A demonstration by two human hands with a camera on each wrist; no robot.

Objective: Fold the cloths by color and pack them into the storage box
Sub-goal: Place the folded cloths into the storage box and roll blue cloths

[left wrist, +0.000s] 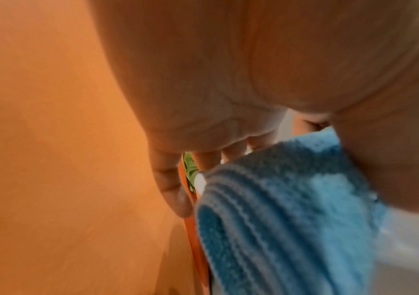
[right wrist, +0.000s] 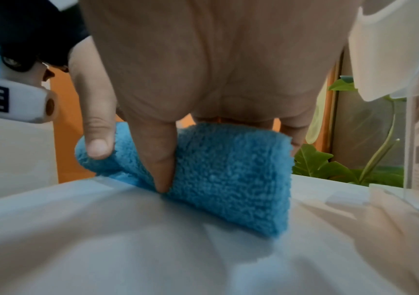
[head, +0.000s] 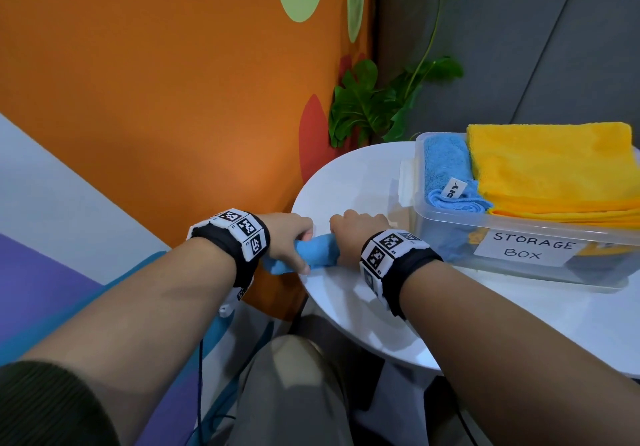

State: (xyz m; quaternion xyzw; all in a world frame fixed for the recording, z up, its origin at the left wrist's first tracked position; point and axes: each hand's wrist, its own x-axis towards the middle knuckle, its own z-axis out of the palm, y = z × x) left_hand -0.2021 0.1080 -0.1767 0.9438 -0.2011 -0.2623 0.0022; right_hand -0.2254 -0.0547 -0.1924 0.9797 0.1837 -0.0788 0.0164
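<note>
Item: blue cloth (head: 313, 251), folded into a thick bundle, at the near-left edge of the white round table (head: 349, 175), about 9 o'clock on the tabletop. Long axis runs 9 to 3 o'clock, across the body; its left end overhangs the table edge.

Holders: 2 hands, 1 at each end. The left hand (head: 290, 237) wraps the overhanging left end, thumb below, fingers curled over the top. The right hand (head: 356, 234) clamps the right end, fingers (right wrist: 161, 157) pressed down into the pile, thumb (right wrist: 97, 137) on the near side; that end sits on the table.

Destination: storage box (head: 519, 234), clear plastic, labelled, at 3 o'clock from the bundle and just beside the right hand. It already holds a folded blue cloth (head: 446, 175) at its left end and yellow cloths (head: 554, 168) filling the rest.

Judgement: the right hand is the nearer to the box; the bundle's matching slot is the blue side, closest to it.

Pose: both forearms extended forward, palms down, wrists level with the tabletop.
</note>
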